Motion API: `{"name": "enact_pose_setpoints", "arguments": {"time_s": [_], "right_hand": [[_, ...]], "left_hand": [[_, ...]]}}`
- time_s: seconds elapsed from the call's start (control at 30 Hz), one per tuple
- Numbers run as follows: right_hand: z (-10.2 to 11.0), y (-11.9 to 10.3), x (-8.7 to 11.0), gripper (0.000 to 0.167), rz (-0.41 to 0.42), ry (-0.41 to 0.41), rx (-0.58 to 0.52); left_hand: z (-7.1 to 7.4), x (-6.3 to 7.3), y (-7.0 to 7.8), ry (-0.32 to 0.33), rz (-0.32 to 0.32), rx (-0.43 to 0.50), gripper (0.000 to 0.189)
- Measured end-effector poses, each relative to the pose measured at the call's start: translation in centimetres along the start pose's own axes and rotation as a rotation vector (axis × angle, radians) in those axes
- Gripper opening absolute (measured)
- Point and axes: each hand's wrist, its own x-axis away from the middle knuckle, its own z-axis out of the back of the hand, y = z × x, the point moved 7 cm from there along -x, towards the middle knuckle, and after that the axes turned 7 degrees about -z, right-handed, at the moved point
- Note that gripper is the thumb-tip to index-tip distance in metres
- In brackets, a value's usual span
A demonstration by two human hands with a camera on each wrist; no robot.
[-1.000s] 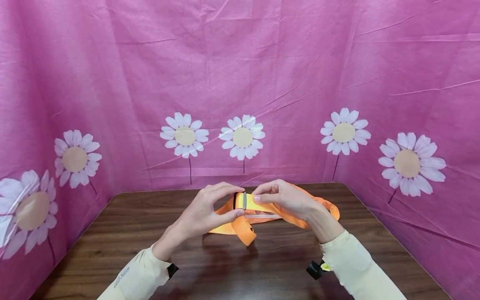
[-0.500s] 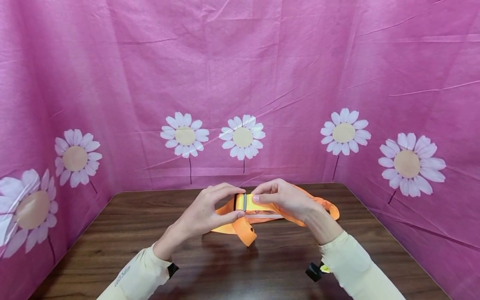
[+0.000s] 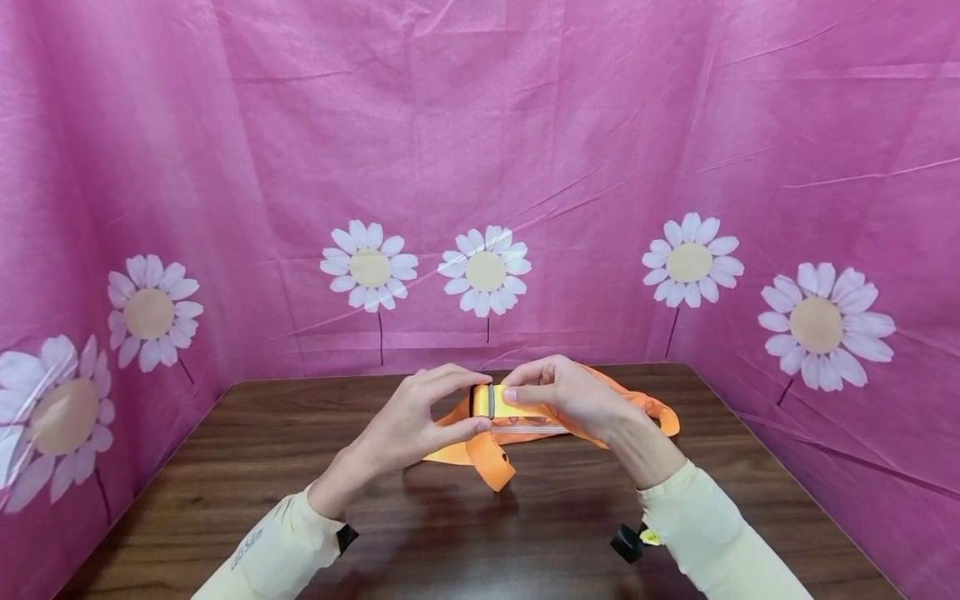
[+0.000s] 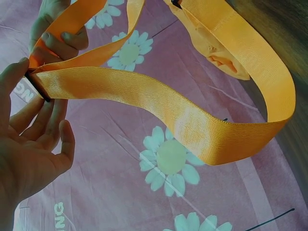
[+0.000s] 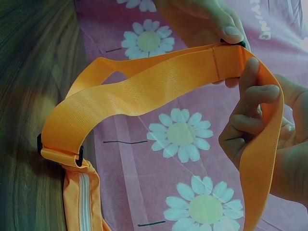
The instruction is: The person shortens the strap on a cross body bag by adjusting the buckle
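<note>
In the head view my left hand holds a black slide buckle between thumb and fingertips, the thumb at its lower end. Wide orange webbing strap threads through this buckle. Just to its right, my right hand pinches the strap between thumb and index finger. A strap loop hangs below the buckle. Behind lies an orange pouch with a white zipper, partly hidden by strap and hands. In the right wrist view, a second black buckle joins the strap to the pouch.
The dark wood table lies under the hands. A pink cloth printed with white daisies encloses its back and sides. More orange strap trails to the right behind the right wrist. A black device sits at the right cuff.
My right thumb and fingertips have shifted slightly left along the strap, closer to the buckle. My left hand keeps its hold, and the buckle has drifted very slightly right.
</note>
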Motion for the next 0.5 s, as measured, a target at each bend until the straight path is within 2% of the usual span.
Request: {"name": "enact_pose_setpoints", "arguments": {"time_s": [0.33,0.5], "right_hand": [[-0.60,0.15,-0.42,0.023,-0.007,-0.036,-0.039],[-0.64,0.29,-0.46,0.025,-0.014,-0.014,-0.022]], "left_hand": [[0.00,-0.15,0.30,0.016,-0.043,0.015,0.050],[-0.07,-0.06,0.42,0.016,-0.047,0.013,0.050]]}}
